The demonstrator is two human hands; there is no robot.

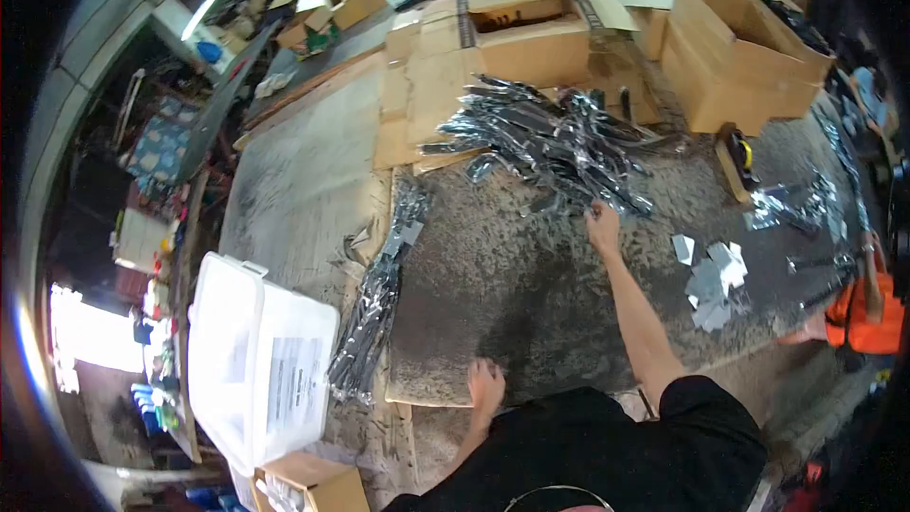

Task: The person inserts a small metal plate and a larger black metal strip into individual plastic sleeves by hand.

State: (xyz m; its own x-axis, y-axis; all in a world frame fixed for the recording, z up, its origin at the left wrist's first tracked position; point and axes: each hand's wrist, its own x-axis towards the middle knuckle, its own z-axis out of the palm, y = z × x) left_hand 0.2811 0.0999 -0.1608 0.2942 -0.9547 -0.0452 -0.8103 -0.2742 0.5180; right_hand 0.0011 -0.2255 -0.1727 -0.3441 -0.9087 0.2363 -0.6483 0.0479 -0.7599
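Observation:
My right hand (603, 228) reaches to the near edge of a heap of dark strips in clear plastic sleeves (555, 137). Its fingers are bent together on the end of one plastic-wrapped dark strip; the fine detail is small. At the table's near edge my left hand (486, 385) rests on the dark worn tabletop (474, 294), fingers apart and holding nothing. Left of it lies a long neat bundle of similar wrapped strips (374, 308). To the right of my right forearm is a loose pile of white and grey cards (713, 286).
An open cardboard box (536, 55) stands behind the heap, a taller one (735, 66) at back right. A tape dispenser (737, 161) and clear plastic wrappers (796, 204) lie on the right. A white lidded plastic bin (294, 322) stands at left. A person in orange (867, 308) is at far right.

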